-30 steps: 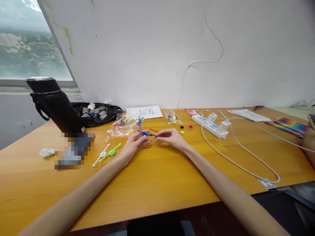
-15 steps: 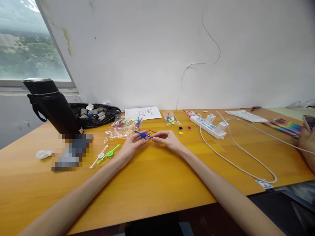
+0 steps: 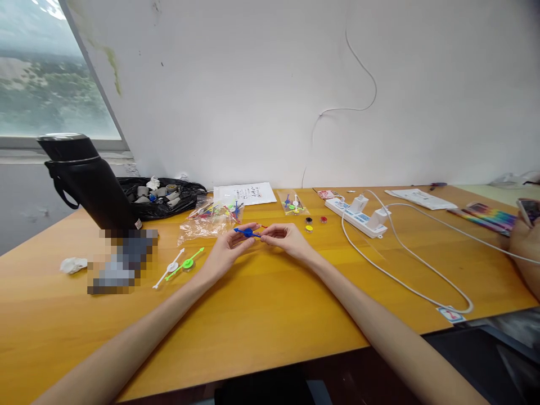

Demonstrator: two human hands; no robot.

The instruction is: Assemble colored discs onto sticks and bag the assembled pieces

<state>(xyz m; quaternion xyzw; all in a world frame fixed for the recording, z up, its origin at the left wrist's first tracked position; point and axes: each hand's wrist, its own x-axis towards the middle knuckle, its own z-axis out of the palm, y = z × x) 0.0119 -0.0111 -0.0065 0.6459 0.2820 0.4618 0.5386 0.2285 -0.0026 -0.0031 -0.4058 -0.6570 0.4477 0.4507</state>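
Note:
A blue arrow spinner is held between both hands just above the table. My left hand is closed around its hub and arrow end. My right hand pinches the other end in its fingertips. Behind the fingers a bit of a red piece shows, mostly hidden. Left of my left hand lie a white arrow spinner and a green arrow spinner, side by side. To the right of my right hand sit small round bases, one black, one red and one yellow.
Clear bags of coloured spinners lie at the back. A black bottle stands left by a black plastic bag. A white power strip trails cables rightward. Another person's hand holds a phone at the right edge.
The blue spinner has shifted slightly right, with my left hand. My right hand keeps nearly the same place. The other things stay put.

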